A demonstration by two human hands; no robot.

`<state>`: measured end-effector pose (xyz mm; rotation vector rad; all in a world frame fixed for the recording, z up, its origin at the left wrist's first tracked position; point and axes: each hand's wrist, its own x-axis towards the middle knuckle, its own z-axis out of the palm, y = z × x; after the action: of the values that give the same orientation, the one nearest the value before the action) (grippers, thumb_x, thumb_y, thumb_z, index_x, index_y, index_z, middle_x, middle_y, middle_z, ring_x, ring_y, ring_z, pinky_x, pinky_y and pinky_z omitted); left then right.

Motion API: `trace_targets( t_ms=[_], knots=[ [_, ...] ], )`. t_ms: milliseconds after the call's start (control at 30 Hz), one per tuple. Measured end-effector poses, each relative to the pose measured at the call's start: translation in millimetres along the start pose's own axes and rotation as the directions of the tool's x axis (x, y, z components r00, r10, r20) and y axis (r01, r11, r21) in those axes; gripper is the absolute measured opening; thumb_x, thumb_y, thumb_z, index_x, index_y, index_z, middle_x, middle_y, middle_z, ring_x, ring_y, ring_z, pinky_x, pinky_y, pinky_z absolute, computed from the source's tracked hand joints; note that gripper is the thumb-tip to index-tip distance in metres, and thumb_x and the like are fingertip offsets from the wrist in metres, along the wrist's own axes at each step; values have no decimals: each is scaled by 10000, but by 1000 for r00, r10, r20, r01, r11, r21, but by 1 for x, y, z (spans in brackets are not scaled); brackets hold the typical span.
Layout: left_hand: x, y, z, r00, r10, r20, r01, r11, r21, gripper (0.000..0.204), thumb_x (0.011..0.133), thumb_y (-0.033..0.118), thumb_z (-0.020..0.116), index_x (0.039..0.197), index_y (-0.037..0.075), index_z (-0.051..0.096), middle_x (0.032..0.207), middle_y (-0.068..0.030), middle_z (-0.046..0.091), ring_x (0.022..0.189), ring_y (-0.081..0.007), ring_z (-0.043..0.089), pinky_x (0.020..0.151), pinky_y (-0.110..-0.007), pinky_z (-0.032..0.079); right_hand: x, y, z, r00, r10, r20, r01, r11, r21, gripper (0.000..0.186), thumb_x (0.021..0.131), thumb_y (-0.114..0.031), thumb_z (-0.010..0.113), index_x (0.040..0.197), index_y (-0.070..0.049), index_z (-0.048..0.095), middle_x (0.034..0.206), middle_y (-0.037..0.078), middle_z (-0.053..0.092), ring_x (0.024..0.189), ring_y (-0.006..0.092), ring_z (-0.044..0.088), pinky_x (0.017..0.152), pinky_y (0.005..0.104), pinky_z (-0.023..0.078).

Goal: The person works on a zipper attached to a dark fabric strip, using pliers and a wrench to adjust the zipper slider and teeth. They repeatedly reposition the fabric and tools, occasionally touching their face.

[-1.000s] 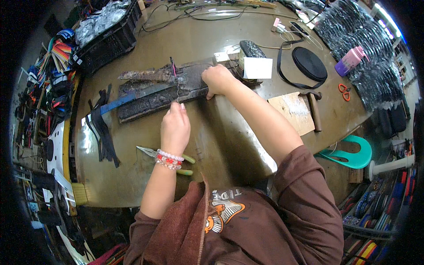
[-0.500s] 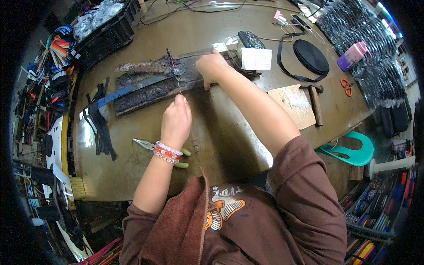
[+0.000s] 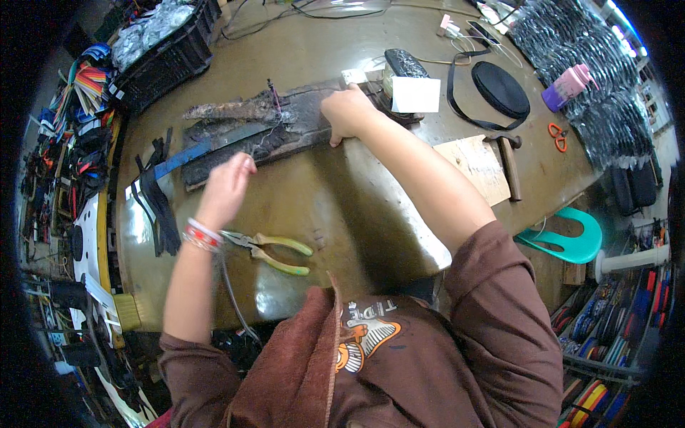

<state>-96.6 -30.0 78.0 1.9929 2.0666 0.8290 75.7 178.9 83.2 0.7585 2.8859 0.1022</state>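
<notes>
My left hand [image 3: 225, 191], slightly blurred, has its fingers curled together just in front of a long dark, worn board [image 3: 285, 148]. A thin pale thread or wire [image 3: 274, 128] runs over the board toward these fingers; whatever they pinch is too small to make out. My right hand [image 3: 349, 113] grips the board's right end, with the thumb at its near edge. On the board lie a metal strip with a blue end [image 3: 184, 158] and a small purple upright piece [image 3: 273, 93]. Pliers with green handles [image 3: 275, 253] rest beside my left wrist.
Black straps [image 3: 160, 207] lie left of the board. A grey cord [image 3: 232, 289] hangs over the front edge. To the right are a hammer [image 3: 509, 167], a roll of black webbing [image 3: 501, 90], orange-handled scissors [image 3: 556, 137] and a pink-purple bottle [image 3: 567, 87]. A black crate [image 3: 168, 68] stands back left.
My left hand has moved left and slightly toward me, away from the board's middle. The pliers and a grey cord have come into fuller view. My right hand stays on the board's end.
</notes>
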Motion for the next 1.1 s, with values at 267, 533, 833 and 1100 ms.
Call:
trace_targets(
  t_ms=[267,533,833,1100],
  knots=[
    [67,-53,-39,979,39,201,-13,992,-126,284,914,266,456,871,-9,508,767,-161,587,771,-275,578,728,-347,435,-18,12,41,907,7,-421,94,971,221,513,707,-363,694,1084,-36,580,1099,117,577,1071,287,521,962,485,338],
    [3,-69,-39,981,-147,-128,115,966,-230,313,756,252,717,797,33,497,517,7,412,484,-72,358,447,-244,309,-25,27,57,743,503,-440,-358,855,375,133,772,-123,603,832,-5,596,889,168,558,931,331,523,825,411,426],
    [-27,-89,-17,966,-117,-229,48,957,-286,322,735,212,744,817,28,493,569,-19,476,517,-82,459,482,-228,394,-13,20,-20,793,346,-502,-137,903,407,146,812,-57,466,934,21,482,823,219,585,794,400,577,716,463,460],
    [-28,-95,-8,958,-122,-259,25,937,-350,239,749,62,703,820,15,479,594,-5,489,557,-48,442,502,-196,400,-28,7,-48,763,382,-522,-80,856,511,167,852,-159,504,925,-18,558,789,204,577,793,381,570,693,459,442]
  ],
)
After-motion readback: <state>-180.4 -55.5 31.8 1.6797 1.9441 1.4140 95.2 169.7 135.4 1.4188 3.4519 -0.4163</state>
